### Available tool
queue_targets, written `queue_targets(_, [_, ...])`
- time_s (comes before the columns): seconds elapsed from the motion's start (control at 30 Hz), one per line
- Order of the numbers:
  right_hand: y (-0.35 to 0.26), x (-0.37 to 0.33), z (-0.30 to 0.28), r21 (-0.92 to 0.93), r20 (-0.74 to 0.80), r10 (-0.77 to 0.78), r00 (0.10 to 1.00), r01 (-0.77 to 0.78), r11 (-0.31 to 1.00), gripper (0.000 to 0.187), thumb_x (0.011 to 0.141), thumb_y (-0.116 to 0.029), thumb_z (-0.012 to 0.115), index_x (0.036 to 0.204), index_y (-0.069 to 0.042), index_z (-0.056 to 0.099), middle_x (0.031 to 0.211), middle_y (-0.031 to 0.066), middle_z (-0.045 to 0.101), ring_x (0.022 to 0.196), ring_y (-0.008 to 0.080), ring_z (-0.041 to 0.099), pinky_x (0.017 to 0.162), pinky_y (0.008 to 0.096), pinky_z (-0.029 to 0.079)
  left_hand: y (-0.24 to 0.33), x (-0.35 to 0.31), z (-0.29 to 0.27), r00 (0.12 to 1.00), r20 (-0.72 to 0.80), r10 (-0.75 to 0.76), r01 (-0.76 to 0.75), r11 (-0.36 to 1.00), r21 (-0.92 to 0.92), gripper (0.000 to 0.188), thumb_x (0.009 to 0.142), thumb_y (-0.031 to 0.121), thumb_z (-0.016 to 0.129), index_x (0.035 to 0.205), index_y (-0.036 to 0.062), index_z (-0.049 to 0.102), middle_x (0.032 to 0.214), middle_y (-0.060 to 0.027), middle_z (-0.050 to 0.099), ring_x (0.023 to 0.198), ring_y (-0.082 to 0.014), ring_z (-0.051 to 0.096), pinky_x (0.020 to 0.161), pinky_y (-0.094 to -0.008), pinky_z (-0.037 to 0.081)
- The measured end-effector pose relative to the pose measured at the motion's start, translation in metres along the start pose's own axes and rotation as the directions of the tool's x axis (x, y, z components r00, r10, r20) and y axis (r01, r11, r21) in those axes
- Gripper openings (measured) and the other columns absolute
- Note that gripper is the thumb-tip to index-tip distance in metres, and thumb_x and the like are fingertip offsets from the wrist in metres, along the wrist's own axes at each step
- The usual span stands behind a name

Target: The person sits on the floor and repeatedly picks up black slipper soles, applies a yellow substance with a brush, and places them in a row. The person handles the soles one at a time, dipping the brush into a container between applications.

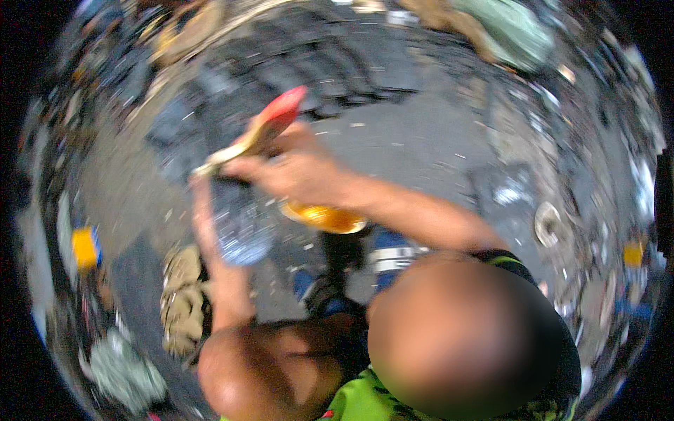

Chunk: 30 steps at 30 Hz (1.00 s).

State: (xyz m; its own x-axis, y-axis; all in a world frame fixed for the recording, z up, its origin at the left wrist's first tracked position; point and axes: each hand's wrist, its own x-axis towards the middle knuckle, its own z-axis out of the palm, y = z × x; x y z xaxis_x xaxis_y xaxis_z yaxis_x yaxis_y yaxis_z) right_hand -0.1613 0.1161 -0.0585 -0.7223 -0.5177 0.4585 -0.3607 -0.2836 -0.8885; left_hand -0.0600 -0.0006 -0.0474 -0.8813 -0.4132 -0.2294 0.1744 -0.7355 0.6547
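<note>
My right hand [305,165] is closed round a slim tool with a red end [281,109] and a pale cream shaft. The tool's pale end points left and down, close to the upper end of my left hand [201,207]. Beside my left palm hangs a long piece [242,228], dark at the top and pale blue, glossy and see-through-looking below. My left hand seems to hold it, though blur smears its fingers. Under my right wrist is a yellow bowl [326,217] with orange-yellow showing inside, partly covered by the forearm.
Dark, sole-shaped pieces [316,63] lie in rows on the grey floor ahead. Tan sandals or soles [184,302] lie near my left forearm. Blue shoes [388,258] show below the bowl. A pale roll [547,224] sits at the right, and a pale green bag [509,31] lies far right.
</note>
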Motion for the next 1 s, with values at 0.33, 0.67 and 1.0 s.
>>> queue_targets(0.33, [-0.015,-0.065,0.050,0.116,0.565,-0.520,0.640,0.563,0.818,0.018,0.078,-0.020,0.073,0.095,-0.013,0.069,0.075,-0.0001,0.056,0.066,0.0176,0.055,0.056,0.0316,0.041,0.033,-0.004,-0.096,0.988,0.141,-0.062,0.099,0.957,-0.273,0.042,0.101,0.038,0.045,0.118,0.0027,0.060,0.108,-0.0129,0.069,0.092,-0.0246,0.068,0.080,-0.0393,0.057])
queue_targets(0.67, [0.001,-0.033,0.033,0.064,0.446,-0.345,0.826,0.356,0.932,0.018,0.081,-0.012,0.074,0.097,-0.006,0.068,0.082,0.0068,0.062,0.071,0.0248,0.059,0.063,0.0373,0.045,0.047,-0.012,-0.072,0.994,0.052,0.093,-0.065,0.915,-0.397,0.041,0.102,0.033,0.042,0.122,0.0011,0.058,0.109,-0.0158,0.068,0.088,-0.0265,0.070,0.077,-0.0382,0.059])
queue_targets(1.0, [0.003,-0.033,-0.033,0.140,0.045,0.165,0.985,-0.170,0.975,0.023,0.089,-0.012,0.067,0.111,-0.004,0.064,0.103,0.0051,0.062,0.092,0.0144,0.057,0.084,0.0316,0.045,0.109,0.052,-0.148,0.970,-0.209,0.128,-0.126,0.992,0.021,0.049,0.102,0.039,0.041,0.133,0.0012,0.048,0.128,-0.0171,0.058,0.112,-0.0336,0.059,0.097,-0.0484,0.048])
